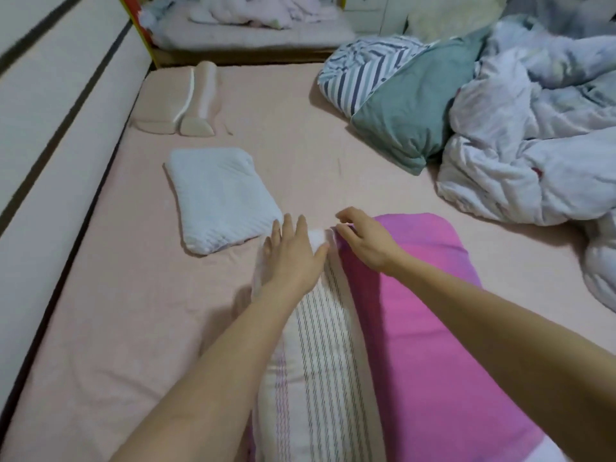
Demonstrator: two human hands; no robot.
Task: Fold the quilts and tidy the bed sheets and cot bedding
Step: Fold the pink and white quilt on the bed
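Working the far end of the long striped pillow lying on the pink bed sheet, half under a pink cover. Left hand presses flat, fingers straight; right hand pinches the cover's edge with curled fingers. It's probably soft, light, floppy stuff, so grab corners and hems. The rumpled quilt sits unfolded at far right.

A single head-worn wide-angle camera looks forward and down over the pink bed sheet from close above, with the cot far off at 12 o'clock.
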